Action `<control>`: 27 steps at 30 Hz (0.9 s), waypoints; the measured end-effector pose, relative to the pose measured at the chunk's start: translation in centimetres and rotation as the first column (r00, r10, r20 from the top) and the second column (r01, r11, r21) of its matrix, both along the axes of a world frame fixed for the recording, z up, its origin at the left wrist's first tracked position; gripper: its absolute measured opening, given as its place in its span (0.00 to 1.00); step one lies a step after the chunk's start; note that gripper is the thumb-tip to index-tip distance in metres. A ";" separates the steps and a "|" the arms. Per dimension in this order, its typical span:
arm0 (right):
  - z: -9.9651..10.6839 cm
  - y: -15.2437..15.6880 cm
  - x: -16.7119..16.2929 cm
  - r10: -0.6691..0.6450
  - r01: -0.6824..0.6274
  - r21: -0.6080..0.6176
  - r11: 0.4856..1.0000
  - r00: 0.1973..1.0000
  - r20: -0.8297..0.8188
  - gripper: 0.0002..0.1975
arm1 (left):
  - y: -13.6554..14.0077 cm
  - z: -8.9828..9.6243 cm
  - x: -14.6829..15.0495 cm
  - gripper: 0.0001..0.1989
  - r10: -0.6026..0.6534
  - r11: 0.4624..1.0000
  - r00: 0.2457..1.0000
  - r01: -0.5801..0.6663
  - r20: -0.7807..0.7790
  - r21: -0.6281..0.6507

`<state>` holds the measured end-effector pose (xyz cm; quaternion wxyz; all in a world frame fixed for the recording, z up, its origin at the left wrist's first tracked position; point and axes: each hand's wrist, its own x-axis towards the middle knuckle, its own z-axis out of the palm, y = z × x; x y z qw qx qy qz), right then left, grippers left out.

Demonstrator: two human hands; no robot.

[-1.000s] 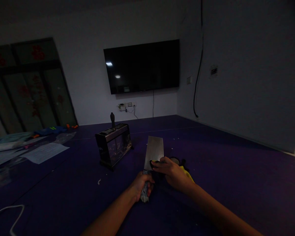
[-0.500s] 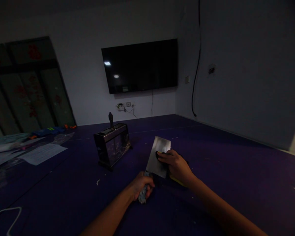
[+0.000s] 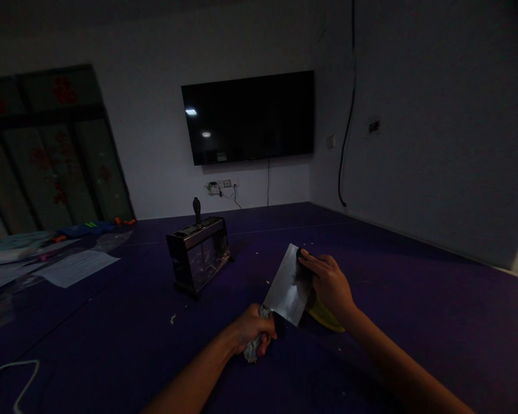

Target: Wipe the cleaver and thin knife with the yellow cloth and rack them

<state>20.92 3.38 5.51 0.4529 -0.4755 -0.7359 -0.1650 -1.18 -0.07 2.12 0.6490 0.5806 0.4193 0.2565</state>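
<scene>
My left hand (image 3: 255, 329) is closed around the wrapped, pale patterned handle of a cleaver (image 3: 288, 289). The cleaver's broad, shiny blade tilts up and to the right, above the purple surface. Pressed to the blade's upper right part is my right hand (image 3: 330, 282), its fingers bent over a black and yellow cloth (image 3: 325, 314). The cloth's yellow part hangs below the palm, and the rest is hidden by the hand and blade. Left of the cleaver stands a knife block (image 3: 201, 250) with a see-through side and one dark handle sticking up.
The purple tabletop (image 3: 397, 322) carries small white scraps. Printed paper (image 3: 80, 268), clear plastic and folded cloths lie at the left, and a white cable (image 3: 23, 363) at the lower left. A television (image 3: 250, 118) hangs on the far wall.
The cleaver's blade has swung to the right and tilted more. My right hand has moved right and slightly up along the blade with the cloth, showing more yellow below.
</scene>
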 end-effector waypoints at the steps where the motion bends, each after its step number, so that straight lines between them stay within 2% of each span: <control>1: -0.1 0.0 -0.1 0.006 -0.006 0.005 1.000 1.000 0.012 0.29 | 0.0 -0.1 0.1 0.06 0.017 1.000 1.000 -0.017 0.002 -0.001; 4: -0.4 -0.1 -0.7 0.049 -0.049 -0.005 0.999 0.996 0.078 0.30 | 0.0 -0.4 0.2 0.06 0.077 0.997 0.997 -0.077 0.014 -0.008; 8: -0.8 -0.6 -2.2 0.157 -0.141 -0.098 0.985 0.971 0.183 0.32 | 0.1 -0.5 0.2 0.07 0.143 0.990 0.987 -0.143 0.079 -0.011; 13: -0.8 -1.8 -4.0 0.309 -0.255 -0.221 0.941 0.914 0.262 0.30 | 0.2 -0.5 0.2 0.07 0.227 0.974 0.964 -0.224 0.139 -0.037; 18: -1.0 -2.3 -4.7 0.433 -0.365 -0.268 0.891 0.860 0.270 0.30 | 0.4 -0.6 0.3 0.06 0.320 0.947 0.933 -0.311 0.166 -0.080; 21: -1.2 -2.4 -5.0 0.476 -0.400 -0.288 0.870 0.831 0.286 0.28 | 0.5 -0.7 0.4 0.05 0.347 0.938 0.920 -0.336 0.183 -0.089; 27: -1.2 -2.4 -5.0 0.489 -0.408 -0.296 0.864 0.818 0.302 0.26 | 0.5 -0.6 0.4 0.04 0.365 0.930 0.915 -0.349 0.175 -0.111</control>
